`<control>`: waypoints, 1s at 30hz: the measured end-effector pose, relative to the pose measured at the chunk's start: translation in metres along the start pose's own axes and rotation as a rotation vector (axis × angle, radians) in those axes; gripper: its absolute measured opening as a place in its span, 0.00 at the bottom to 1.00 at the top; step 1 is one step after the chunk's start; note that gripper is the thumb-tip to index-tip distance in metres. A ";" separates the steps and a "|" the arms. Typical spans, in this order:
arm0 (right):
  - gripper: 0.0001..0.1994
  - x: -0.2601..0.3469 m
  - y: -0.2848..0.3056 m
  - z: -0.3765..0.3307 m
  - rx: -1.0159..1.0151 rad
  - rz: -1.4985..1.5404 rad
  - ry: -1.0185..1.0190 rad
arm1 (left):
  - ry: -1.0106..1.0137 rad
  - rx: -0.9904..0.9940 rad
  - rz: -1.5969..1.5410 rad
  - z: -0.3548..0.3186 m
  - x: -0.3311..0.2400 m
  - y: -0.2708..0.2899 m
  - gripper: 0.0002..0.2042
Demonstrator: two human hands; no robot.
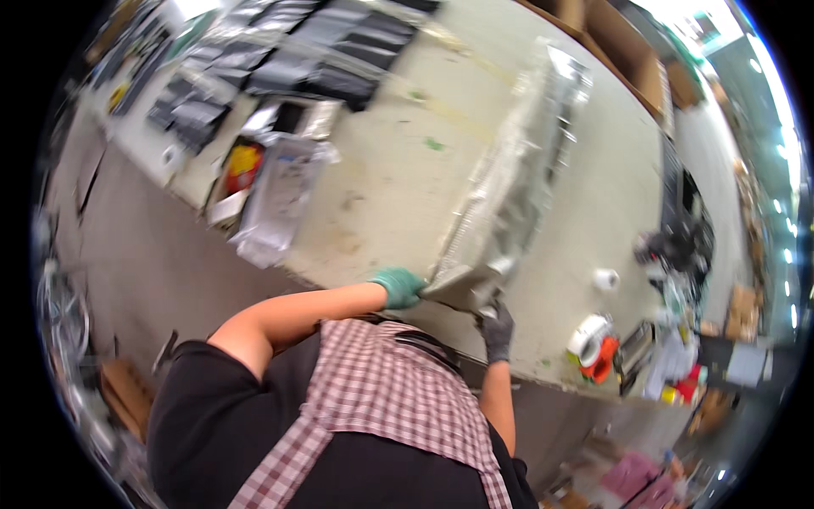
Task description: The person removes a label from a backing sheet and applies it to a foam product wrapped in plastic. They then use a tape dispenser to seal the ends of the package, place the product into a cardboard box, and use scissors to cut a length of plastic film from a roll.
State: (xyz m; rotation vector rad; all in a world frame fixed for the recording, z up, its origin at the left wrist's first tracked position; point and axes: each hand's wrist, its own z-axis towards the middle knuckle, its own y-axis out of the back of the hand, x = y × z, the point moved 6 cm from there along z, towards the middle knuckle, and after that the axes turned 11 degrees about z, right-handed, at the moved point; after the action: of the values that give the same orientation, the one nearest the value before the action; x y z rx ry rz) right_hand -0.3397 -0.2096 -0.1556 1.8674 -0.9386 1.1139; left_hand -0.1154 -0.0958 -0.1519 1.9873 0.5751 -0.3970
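Note:
A long silvery plastic bag (507,191) lies slantwise across the pale worktable (381,187), its near end at the table's front edge. My left hand (398,288), in a green glove, is closed on the left corner of that near end. The right corner is gripped by my right hand (497,332), which wears a dark grey glove. Between my hands the bag's near edge is stretched out. Blur softens the fingers, and what the bag contains cannot be made out.
Left of the bag stands a translucent plastic bin (284,191). Stacked dark packages (326,51) cover the far left. To the right are a white roll (605,280), an orange tape dispenser (600,360) and black items (682,233). Cardboard boxes (623,47) line the far edge.

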 end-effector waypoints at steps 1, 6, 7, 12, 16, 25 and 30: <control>0.07 -0.029 0.013 -0.007 -0.007 0.023 -0.146 | -0.062 0.013 0.037 -0.011 0.000 -0.003 0.12; 0.15 -0.061 0.034 -0.070 0.004 -0.212 -0.086 | 0.141 -0.602 -0.053 -0.123 0.101 0.092 0.10; 0.15 -0.057 0.031 -0.077 0.036 -0.262 -0.015 | 0.400 -0.646 -0.115 -0.153 0.136 0.125 0.08; 0.13 0.016 -0.025 -0.087 0.198 -0.363 0.209 | 0.927 -0.510 0.437 -0.258 0.274 0.168 0.06; 0.12 0.054 -0.053 -0.072 0.202 -0.366 0.244 | 0.754 -0.388 0.611 -0.232 0.320 0.114 0.05; 0.09 0.101 -0.095 -0.084 0.301 -0.413 0.359 | 0.609 -0.629 0.415 -0.250 0.314 0.100 0.05; 0.08 0.109 -0.115 -0.085 0.358 -0.449 0.363 | 0.433 -0.628 0.324 -0.257 0.305 0.114 0.05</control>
State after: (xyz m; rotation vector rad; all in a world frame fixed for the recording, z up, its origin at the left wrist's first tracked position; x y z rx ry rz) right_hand -0.2330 -0.1072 -0.0540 1.9277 -0.1063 1.3284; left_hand 0.2105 0.1567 -0.1039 1.5081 0.5433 0.3881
